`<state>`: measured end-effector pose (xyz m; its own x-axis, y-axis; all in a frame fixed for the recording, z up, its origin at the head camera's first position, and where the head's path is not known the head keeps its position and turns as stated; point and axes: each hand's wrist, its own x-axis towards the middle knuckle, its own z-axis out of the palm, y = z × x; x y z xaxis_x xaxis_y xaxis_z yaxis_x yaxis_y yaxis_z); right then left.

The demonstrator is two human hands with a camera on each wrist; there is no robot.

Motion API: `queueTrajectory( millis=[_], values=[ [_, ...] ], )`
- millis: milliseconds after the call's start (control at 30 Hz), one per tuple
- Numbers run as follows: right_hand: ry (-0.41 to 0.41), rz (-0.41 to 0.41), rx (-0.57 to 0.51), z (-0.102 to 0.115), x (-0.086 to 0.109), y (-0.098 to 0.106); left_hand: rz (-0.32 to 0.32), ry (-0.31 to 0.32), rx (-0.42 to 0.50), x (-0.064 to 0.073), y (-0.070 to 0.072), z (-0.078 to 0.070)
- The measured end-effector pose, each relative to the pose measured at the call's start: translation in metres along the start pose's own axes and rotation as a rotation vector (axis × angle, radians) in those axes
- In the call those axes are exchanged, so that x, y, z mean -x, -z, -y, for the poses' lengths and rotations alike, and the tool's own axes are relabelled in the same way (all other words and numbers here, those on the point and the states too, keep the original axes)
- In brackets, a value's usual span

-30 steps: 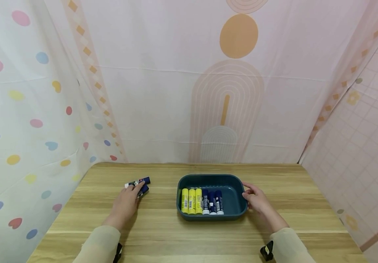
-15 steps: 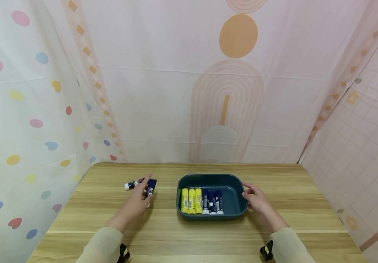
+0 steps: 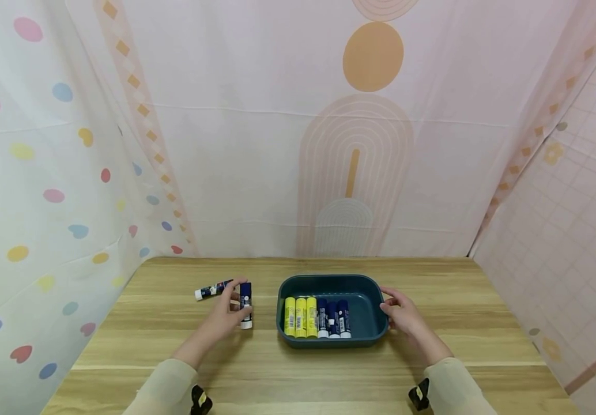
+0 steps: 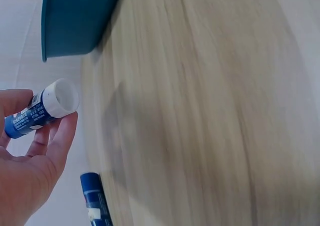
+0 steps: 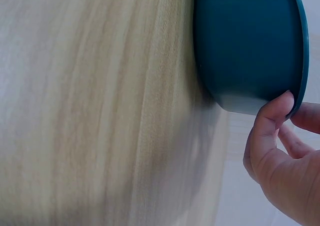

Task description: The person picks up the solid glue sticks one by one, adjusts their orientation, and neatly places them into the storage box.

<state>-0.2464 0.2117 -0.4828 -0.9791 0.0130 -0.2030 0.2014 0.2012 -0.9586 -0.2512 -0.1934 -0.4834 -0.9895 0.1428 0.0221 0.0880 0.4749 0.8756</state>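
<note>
My left hand [image 3: 221, 318] pinches a dark blue glue stick [image 3: 246, 305] between thumb and fingers, its white end toward me and lifted off the table in the left wrist view. Behind that hand another blue glue stick [image 3: 210, 290] lies on the table, partly covered by the fingers. A dark teal plastic tray [image 3: 373, 305] stands right of centre. In its left and middle part lie several glue sticks side by side: yellow ones [image 3: 300, 317] on the left, then blue ones [image 3: 333, 319] with white ends. My right hand [image 3: 404, 314] grips the tray's right rim, thumb [image 5: 272, 110] on the outer wall.
The wooden table [image 3: 298, 380] reaches back to a patterned curtain [image 3: 256, 173]. More cloth hangs at the left and right sides. Bare tray floor [image 3: 364, 317] shows to the right of the blue glue sticks.
My left hand has picked up the nearer blue glue stick, moved right with it and turned it lengthwise toward me. The other loose stick stays put. My right hand keeps hold of the tray.
</note>
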Motion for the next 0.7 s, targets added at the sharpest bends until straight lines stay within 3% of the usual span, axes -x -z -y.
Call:
queueTrajectory(
  millis=[167, 367, 700],
  values=[
    [-0.002, 0.003, -0.004, 0.0, 0.0, 0.0, 0.019, 0.058, 0.134, -0.003, -0.007, -0.009],
    [-0.006, 0.001, -0.002, 0.0, -0.001, 0.0, 0.014, 0.078, 0.262, -0.007, -0.02, -0.026],
    [-0.011, 0.0, 0.009, 0.0, 0.0, 0.001, 0.044, 0.037, 0.273, -0.011, -0.053, -0.058]
  ],
)
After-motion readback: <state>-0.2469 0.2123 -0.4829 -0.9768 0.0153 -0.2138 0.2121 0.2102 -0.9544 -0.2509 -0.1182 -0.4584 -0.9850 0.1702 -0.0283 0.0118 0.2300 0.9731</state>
